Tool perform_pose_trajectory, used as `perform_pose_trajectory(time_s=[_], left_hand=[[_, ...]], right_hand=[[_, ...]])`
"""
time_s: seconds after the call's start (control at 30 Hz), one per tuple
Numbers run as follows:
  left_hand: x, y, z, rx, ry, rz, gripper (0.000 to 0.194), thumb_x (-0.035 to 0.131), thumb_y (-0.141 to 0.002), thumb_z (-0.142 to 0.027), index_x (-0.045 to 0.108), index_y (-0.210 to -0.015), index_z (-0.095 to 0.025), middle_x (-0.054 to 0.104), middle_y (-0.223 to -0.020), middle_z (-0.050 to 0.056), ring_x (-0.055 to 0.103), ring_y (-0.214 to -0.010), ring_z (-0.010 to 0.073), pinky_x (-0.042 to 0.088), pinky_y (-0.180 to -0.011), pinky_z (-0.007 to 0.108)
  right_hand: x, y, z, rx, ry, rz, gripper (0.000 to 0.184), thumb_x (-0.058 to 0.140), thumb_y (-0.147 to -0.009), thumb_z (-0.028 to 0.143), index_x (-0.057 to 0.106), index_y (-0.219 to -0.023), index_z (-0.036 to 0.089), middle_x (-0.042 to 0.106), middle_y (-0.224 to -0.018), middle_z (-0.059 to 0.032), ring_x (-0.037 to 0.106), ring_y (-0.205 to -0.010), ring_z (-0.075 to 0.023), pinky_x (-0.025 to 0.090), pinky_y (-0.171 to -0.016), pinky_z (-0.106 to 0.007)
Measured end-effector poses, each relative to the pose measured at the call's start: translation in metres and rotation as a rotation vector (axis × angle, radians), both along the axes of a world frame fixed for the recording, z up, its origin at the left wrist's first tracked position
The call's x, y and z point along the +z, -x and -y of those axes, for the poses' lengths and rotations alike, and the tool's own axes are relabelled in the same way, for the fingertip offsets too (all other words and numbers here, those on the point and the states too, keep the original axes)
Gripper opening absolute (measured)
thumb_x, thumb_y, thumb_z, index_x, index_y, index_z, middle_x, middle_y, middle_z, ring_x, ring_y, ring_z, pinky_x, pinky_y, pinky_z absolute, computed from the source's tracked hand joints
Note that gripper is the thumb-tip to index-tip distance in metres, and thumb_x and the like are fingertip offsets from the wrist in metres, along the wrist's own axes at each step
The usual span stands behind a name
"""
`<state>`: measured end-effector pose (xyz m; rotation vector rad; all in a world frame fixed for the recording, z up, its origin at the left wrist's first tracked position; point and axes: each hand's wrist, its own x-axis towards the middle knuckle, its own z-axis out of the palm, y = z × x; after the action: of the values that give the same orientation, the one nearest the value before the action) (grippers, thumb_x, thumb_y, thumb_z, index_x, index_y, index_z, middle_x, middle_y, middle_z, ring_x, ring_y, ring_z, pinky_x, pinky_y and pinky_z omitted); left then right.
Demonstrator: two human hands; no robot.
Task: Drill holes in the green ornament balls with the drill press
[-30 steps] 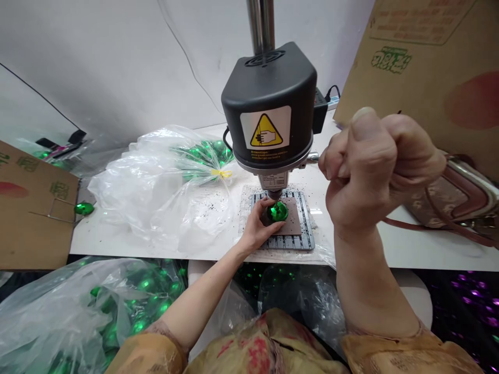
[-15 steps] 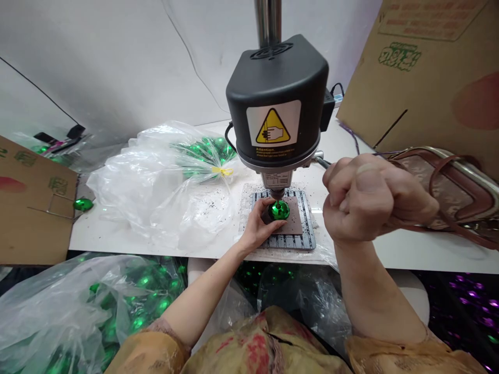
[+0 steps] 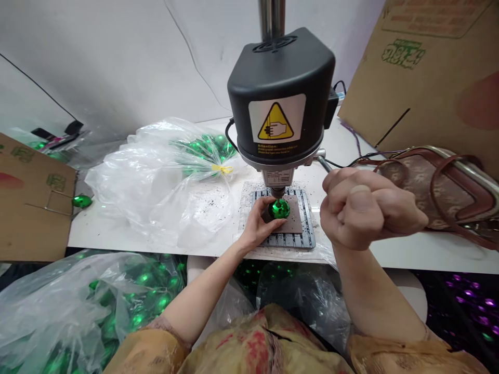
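A black drill press (image 3: 280, 93) with a yellow hand-warning label stands over a grey slotted base plate (image 3: 307, 236). On a brown pad (image 3: 294, 224) on that plate sits a shiny green faceted ball (image 3: 281, 209). My left hand (image 3: 259, 222) grips the ball from its left side, thumb in front and fingers behind. The drill's tip meets the top of the ball; how deep it goes I cannot tell. My right hand (image 3: 362, 208) is closed in a fist round the end of the press's feed lever (image 3: 324, 163).
Dark chips lie round the base plate. A clear plastic bag (image 3: 156, 176) of green balls, tied in yellow, is on the left. Cardboard boxes (image 3: 35, 208) stand at both sides, a brown handbag (image 3: 421, 182) at right. Another bag (image 3: 128, 291) of green balls is below the table edge.
My right hand has come down slightly and left with the lever, and the drill's chuck sits a little lower relative to the motor housing. The left hand and the ball stay in place.
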<state>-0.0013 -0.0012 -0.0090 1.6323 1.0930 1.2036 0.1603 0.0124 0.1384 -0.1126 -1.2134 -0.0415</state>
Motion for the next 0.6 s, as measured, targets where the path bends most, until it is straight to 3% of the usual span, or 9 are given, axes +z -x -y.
perform_pose_trajectory(time_s=[0.2, 0.3, 0.43, 0.5, 0.6], left_hand=[[0.003, -0.001, 0.001, 0.013, 0.008, -0.011, 0.053, 0.083, -0.073, -0.039, 0.054, -0.114, -0.022, 0.062, -0.122, 0.009, 0.059, -0.117, 0.0255, 0.045, -0.103, 0.042], [0.002, -0.001, 0.001, 0.018, 0.009, -0.002, 0.052, 0.083, -0.073, -0.039, 0.054, -0.114, -0.022, 0.062, -0.122, 0.009, 0.059, -0.116, 0.0254, 0.046, -0.102, 0.042], [0.004, -0.004, 0.001, 0.019, 0.014, 0.032, 0.052, 0.083, -0.073, -0.038, 0.055, -0.114, -0.022, 0.062, -0.122, 0.009, 0.059, -0.117, 0.0255, 0.046, -0.102, 0.042], [0.009, -0.005, 0.002, 0.054, 0.008, 0.02, 0.052, 0.083, -0.073, -0.038, 0.056, -0.115, -0.022, 0.063, -0.119, 0.008, 0.061, -0.114, 0.0251, 0.047, -0.1, 0.041], [0.019, -0.005, 0.016, 0.206, -0.069, -0.052, 0.047, 0.08, -0.075, -0.037, 0.057, -0.113, -0.023, 0.063, -0.113, 0.008, 0.062, -0.109, 0.0244, 0.049, -0.096, 0.04]], right_hand=[[-0.023, 0.0, -0.003, 0.013, -0.043, -0.002, 0.043, 0.051, -0.071, 0.005, 0.012, -0.059, 0.019, 0.027, -0.048, 0.0057, 0.024, -0.037, -0.0049, 0.02, -0.037, -0.028], [-0.021, 0.001, 0.003, 0.004, -0.007, -0.032, 0.046, 0.054, -0.074, 0.008, 0.012, -0.058, 0.018, 0.027, -0.046, 0.0053, 0.024, -0.036, -0.0051, 0.02, -0.037, -0.029], [0.018, 0.007, 0.011, -0.023, 0.316, -0.064, 0.045, 0.052, -0.085, 0.015, 0.018, -0.055, 0.016, 0.022, -0.047, 0.0039, 0.032, -0.041, -0.0049, 0.026, -0.043, -0.027], [0.041, 0.011, 0.01, -0.043, 0.373, -0.206, 0.044, 0.055, -0.083, 0.012, 0.023, -0.054, 0.017, 0.022, -0.045, 0.005, 0.03, -0.039, -0.0041, 0.02, -0.043, -0.026], [0.063, 0.014, 0.004, -0.03, 0.44, -0.205, 0.044, 0.057, -0.084, 0.014, 0.027, -0.053, 0.018, 0.027, -0.046, 0.0051, 0.033, -0.042, -0.0034, 0.021, -0.047, -0.025]])
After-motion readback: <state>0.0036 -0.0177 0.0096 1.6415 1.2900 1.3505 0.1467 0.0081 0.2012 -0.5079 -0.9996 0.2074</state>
